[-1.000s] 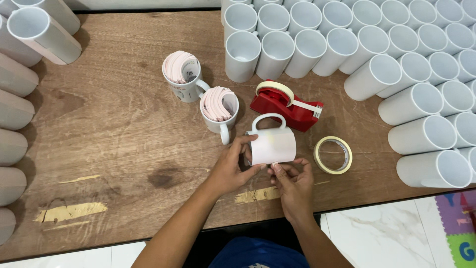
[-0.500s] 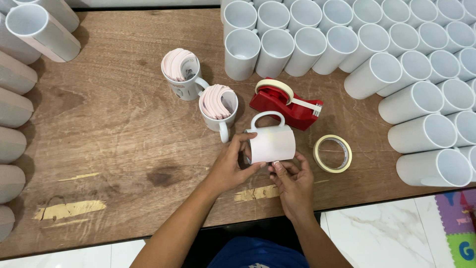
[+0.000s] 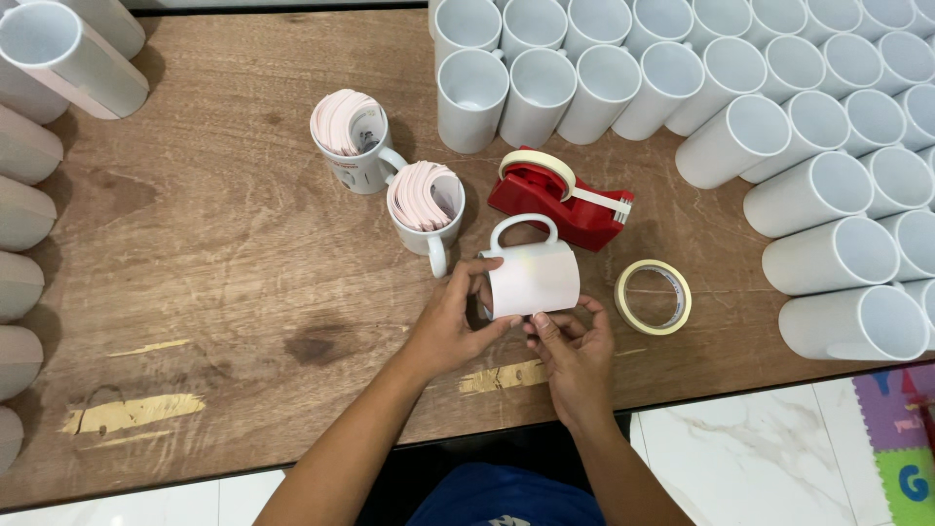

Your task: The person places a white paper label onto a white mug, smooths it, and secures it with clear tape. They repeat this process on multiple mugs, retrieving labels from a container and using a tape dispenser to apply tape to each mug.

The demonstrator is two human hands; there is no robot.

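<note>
Loads of blank mugs (image 3: 799,195) crowd the table (image 3: 195,292), and just below the red dispenser (image 3: 560,200) a mug (image 3: 531,278) lies sideways, paper-wrapped, left hand (image 3: 453,326) gripping its end while right hand (image 3: 575,351) pinches the lower edge, so probably wrapping, needs tape (image 3: 653,296) next.

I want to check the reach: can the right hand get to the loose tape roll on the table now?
Probably yes: the tape roll lies just beside the right hand, nothing between, though both hands hold the mug.

Red tape dispenser (image 3: 557,198), loose tape roll (image 3: 653,296), two paper-stuffed mugs (image 3: 426,207), rows of white mugs (image 3: 779,117), wooden table (image 3: 214,263)
</note>
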